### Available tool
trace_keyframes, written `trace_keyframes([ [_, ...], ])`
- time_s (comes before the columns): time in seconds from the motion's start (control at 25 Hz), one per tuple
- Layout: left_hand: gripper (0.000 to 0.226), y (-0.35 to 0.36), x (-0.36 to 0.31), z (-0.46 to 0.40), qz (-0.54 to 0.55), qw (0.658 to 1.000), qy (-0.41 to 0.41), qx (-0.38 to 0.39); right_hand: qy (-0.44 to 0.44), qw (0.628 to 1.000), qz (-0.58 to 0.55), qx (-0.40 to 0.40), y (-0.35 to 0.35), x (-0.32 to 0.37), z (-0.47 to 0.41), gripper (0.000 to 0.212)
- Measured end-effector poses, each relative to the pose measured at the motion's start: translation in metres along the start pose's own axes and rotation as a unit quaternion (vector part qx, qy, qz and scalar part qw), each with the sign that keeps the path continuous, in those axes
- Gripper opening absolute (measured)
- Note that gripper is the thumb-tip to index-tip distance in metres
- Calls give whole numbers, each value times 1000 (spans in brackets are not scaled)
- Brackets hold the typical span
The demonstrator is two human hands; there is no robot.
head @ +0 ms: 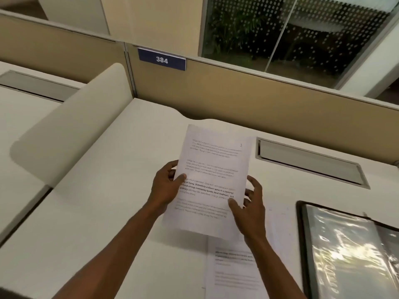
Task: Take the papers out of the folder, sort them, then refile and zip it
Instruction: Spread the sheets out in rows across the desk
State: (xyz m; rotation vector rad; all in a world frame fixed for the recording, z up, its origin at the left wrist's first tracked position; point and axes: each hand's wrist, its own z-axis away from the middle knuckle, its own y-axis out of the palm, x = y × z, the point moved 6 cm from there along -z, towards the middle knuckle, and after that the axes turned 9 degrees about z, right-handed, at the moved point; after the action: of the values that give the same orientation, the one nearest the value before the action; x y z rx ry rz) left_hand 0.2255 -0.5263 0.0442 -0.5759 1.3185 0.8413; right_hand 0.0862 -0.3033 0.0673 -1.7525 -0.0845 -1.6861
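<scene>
I hold a printed sheet of paper (212, 169) up above the desk with both hands. My left hand (166, 186) pinches its left edge, thumb on the printed face. My right hand (250, 208) grips the lower right edge, thumb on top and fingers behind. Below it, more printed papers (235, 266) lie flat on the white desk (108, 212). The open folder (345, 255), black-rimmed with shiny clear plastic sleeves, lies at the right, apart from both hands.
A tan partition (237, 93) with a blue "384" plate (162, 59) borders the desk's far side. A grey cable flap (311, 162) sits in the desk behind the folder. A rounded cream divider (75, 130) stands at the left. A window is beyond.
</scene>
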Motion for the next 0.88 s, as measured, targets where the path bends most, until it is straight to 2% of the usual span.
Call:
trace_keyframes([
  [0.08,44,-31,0,-23,-45,999,0,-16,-15,999,37,16,43,-9,-8,70],
  [0.2,52,-79,-4,-62,-113,992,18,-51,-44,993,104,20,108,-8,-35,36],
  [0.28,53,-105,-9,-89,-166,983,45,-59,-50,988,138,54,150,-7,-57,25],
  [0.36,48,-129,-11,-121,-225,969,77,-67,-66,969,211,111,191,-5,-80,37],
  [0.48,28,-162,-7,-168,-302,941,122,-89,-143,902,352,208,244,7,-105,60],
  [0.6,22,-192,4,-212,-364,918,127,-91,-203,842,446,228,279,23,-130,67],
  [0.72,28,-219,18,-246,-429,899,64,-65,-263,806,490,203,305,33,-151,68],
  [0.88,55,-230,26,-254,-530,835,124,-73,-255,765,530,263,337,29,-174,84],
])
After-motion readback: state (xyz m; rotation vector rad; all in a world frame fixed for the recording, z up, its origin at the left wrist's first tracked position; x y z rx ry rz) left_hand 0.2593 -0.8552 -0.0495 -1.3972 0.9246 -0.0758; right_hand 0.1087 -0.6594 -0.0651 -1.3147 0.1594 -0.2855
